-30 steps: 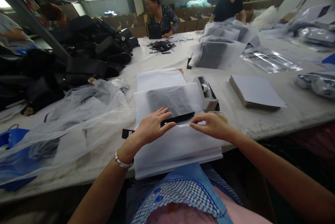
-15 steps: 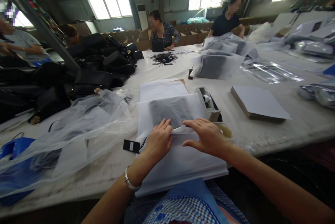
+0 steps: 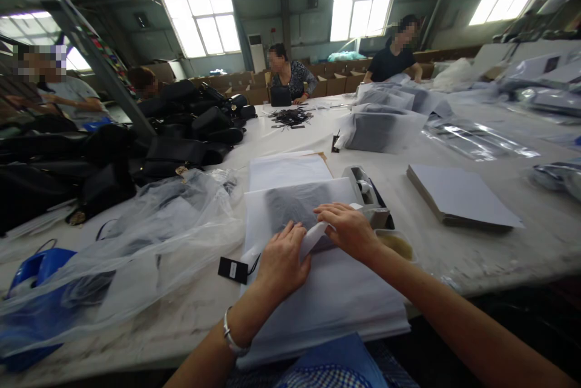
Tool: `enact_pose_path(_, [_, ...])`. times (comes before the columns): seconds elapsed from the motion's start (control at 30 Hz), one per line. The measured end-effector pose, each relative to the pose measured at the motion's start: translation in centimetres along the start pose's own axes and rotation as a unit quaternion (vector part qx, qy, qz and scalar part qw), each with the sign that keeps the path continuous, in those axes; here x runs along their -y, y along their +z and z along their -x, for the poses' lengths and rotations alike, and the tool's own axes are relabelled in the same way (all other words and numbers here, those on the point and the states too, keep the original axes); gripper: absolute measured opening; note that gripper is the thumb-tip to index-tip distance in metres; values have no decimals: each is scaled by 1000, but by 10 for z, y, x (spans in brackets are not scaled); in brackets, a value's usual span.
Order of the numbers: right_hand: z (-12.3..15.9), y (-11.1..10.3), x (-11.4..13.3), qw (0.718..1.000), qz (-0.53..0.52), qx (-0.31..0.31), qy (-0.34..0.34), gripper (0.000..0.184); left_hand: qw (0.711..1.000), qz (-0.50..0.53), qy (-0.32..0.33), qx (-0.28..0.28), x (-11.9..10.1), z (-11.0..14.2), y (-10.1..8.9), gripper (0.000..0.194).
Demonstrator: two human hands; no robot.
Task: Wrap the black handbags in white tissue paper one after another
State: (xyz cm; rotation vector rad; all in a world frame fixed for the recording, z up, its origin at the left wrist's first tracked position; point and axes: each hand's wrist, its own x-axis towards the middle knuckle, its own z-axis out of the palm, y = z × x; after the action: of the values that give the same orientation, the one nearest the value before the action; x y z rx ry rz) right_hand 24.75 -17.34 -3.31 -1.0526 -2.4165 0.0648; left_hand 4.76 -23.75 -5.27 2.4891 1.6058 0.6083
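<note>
My left hand (image 3: 282,259) and my right hand (image 3: 348,229) press down together on a roll of white tissue paper (image 3: 313,236), fingers curled over it. The roll lies on a stack of white tissue sheets (image 3: 327,297) at the near edge of the table. Just beyond my fingers a dark item shows through a tissue sheet (image 3: 295,206). A small black tag (image 3: 233,269) on a string lies left of my left hand.
A tape dispenser (image 3: 370,194) stands right of the sheets, a flat grey pad (image 3: 458,197) further right. Clear plastic bags (image 3: 149,230) and black bags (image 3: 136,146) fill the left side. Wrapped parcels (image 3: 381,128) lie beyond. Several people sit along the table's far and left sides.
A black strip seen between my hands one second ago is now covered by tissue. Both hands have moved closer together over the rolled paper. The view has tilted upward.
</note>
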Motion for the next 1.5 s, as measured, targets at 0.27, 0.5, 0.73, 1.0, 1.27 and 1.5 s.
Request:
enact_pose_path(0.27, [-7, 20, -12, 998, 20, 32, 60, 29, 986, 166, -31, 3, 25, 6, -26, 46])
enact_pose_path(0.5, [-5, 23, -17, 996, 18, 32, 84, 31, 990, 137, -26, 39, 63, 59, -35, 55])
enact_pose_path(0.73, [-4, 25, -18, 996, 16, 22, 88, 30, 997, -43, 44, 54, 70, 103, -22, 72])
enact_pose_path(1.0, [-5, 25, -17, 996, 10, 10, 93, 27, 993, -108, 24, -43, 63, 89, 5, 58])
enact_pose_path(1.27, [-6, 24, -17, 995, -13, 12, 101, 26, 999, -21, 26, -4, 36, 93, -5, 57])
enact_pose_path(1.5, [-6, 25, -19, 995, -23, 8, 99, 26, 995, -77, -51, -45, 7, 101, 21, 25])
